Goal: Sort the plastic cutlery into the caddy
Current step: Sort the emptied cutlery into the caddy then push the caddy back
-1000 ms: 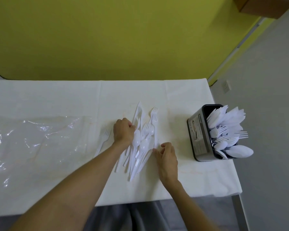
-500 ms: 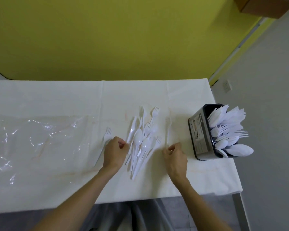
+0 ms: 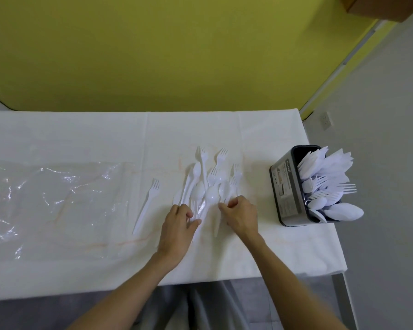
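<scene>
A pile of white plastic forks and spoons (image 3: 209,184) lies on the white tablecloth (image 3: 81,129), handles pointing toward me. My left hand (image 3: 177,227) is at the pile's near-left end, thumb and fingers pinching a few handles. My right hand (image 3: 242,214) is at the near-right end, its curled fingers pinching a handle beside a spoon. One lone fork (image 3: 148,203) lies apart to the left of the pile. The dark caddy (image 3: 284,189) stands at the table's right edge, packed with white cutlery that sticks out to the right.
A crumpled clear plastic sheet (image 3: 53,198) covers the left part of the table. The table's right edge runs just past the caddy, and the near edge lies below my forearms. A yellow wall stands behind the table.
Both hands have closed in on the pile's near end. The fork that lay apart on the right now sits against the pile, and my right hand has moved left with it.
</scene>
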Available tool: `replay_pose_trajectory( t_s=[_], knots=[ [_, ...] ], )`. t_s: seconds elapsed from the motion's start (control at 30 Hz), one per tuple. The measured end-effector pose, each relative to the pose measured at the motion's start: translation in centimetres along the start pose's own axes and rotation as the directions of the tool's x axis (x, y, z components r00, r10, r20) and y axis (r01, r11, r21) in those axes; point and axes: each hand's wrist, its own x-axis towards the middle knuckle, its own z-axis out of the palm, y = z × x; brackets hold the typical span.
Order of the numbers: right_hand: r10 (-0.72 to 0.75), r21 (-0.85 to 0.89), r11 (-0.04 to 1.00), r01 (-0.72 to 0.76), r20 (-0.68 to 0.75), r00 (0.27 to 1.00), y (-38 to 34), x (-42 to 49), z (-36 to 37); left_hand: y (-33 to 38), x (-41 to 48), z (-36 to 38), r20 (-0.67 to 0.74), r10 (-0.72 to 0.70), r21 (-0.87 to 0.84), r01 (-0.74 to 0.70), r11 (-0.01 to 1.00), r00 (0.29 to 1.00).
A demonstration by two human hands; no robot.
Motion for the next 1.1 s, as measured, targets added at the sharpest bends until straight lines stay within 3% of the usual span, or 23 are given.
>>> replay_pose_trajectory(
  t_s=[0.2,0.33,0.5,0.7,0.87,1.1],
  knots=[
    [-0.076,-0.042,0.997,0.07,-0.151,0.986,0.2,-0.1,-2.0,0.1,-0.3,-0.1,-0.011,-0.029,-0.011,0.029,1.0,1.0],
    [-0.09,-0.137,0.986,0.092,0.023,0.996,-1.7,-1.6,1.1,0.3,-0.2,0.0,-0.024,-0.049,0.009,0.05,0.999,0.998],
    [-0.035,0.01,0.999,0.034,0.097,0.995,-3.2,-1.0,2.0,0.2,-0.2,-0.3,-0.033,-0.074,-0.011,0.074,0.997,0.997],
    [-0.028,-0.168,0.985,0.035,0.043,0.999,-1.0,0.4,-2.4,-0.1,-0.1,-0.8,-0.099,-0.1,-0.07,0.093,0.993,0.99],
    [-0.057,-0.171,0.983,0.061,0.03,0.998,-0.1,0.8,-3.8,-0.1,0.4,-0.9,-0.115,-0.135,-0.088,0.125,0.988,0.984],
    [-0.212,-0.217,0.959,0.184,-0.113,0.971,-4.8,1.3,-1.4,-0.1,0.4,-1.3,-0.138,-0.184,-0.153,0.163,0.975,0.973]
  ],
)
